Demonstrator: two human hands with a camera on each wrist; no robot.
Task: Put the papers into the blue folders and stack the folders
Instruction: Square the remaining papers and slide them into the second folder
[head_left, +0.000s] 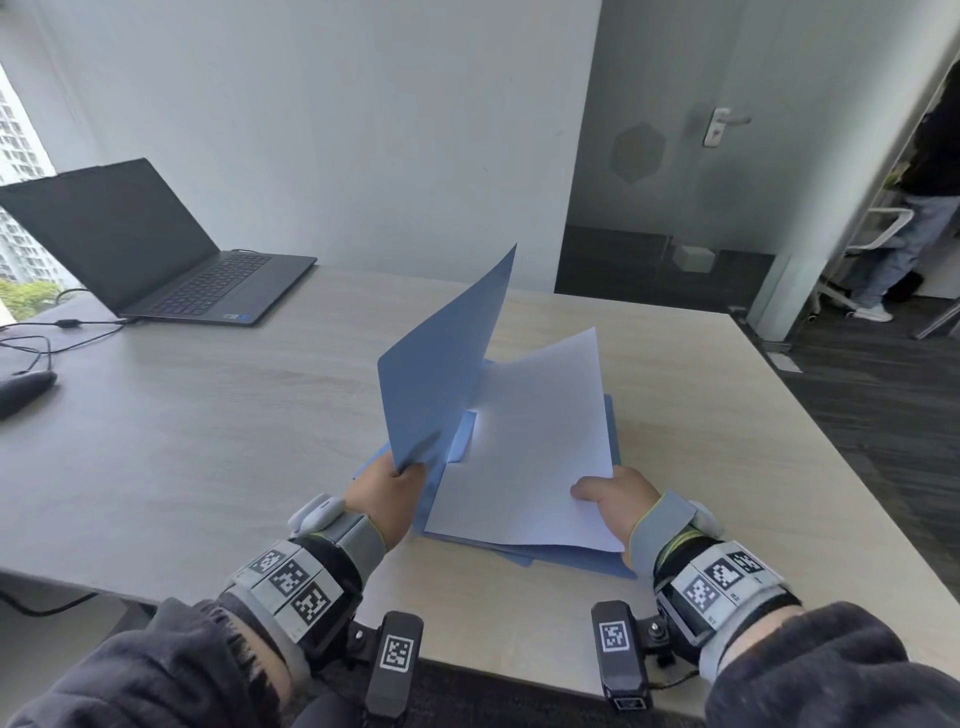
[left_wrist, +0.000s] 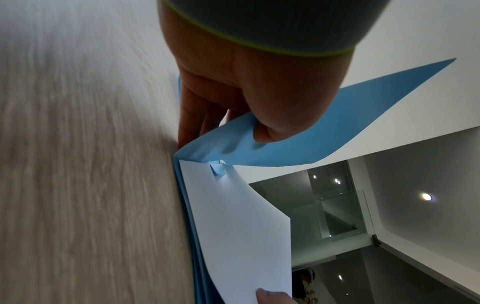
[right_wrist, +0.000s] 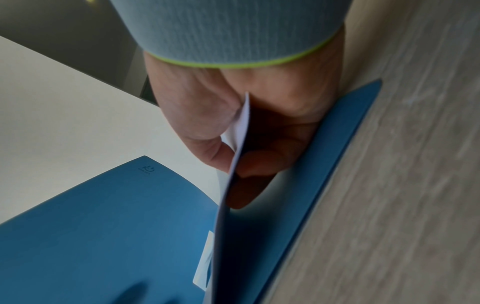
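A blue folder lies open near the table's front edge, on top of other blue folders (head_left: 571, 564). My left hand (head_left: 392, 491) pinches the near corner of its raised front cover (head_left: 441, 374), thumb on the inside (left_wrist: 265, 133). My right hand (head_left: 613, 493) pinches the near right corner of a white sheet of paper (head_left: 530, 447), which lies slanted inside the open folder, its far edge lifted. In the right wrist view the thumb (right_wrist: 207, 144) sits on top of the paper (right_wrist: 241, 123) and the fingers curl beneath it. A small inner flap (left_wrist: 217, 169) shows at the folder's spine.
An open black laptop (head_left: 156, 249) stands at the table's far left, with cables (head_left: 47, 338) and a dark mouse (head_left: 23, 389) at the left edge. A person (head_left: 914, 208) stands beyond a doorway at the far right. The wooden table (head_left: 208, 441) spreads to the left.
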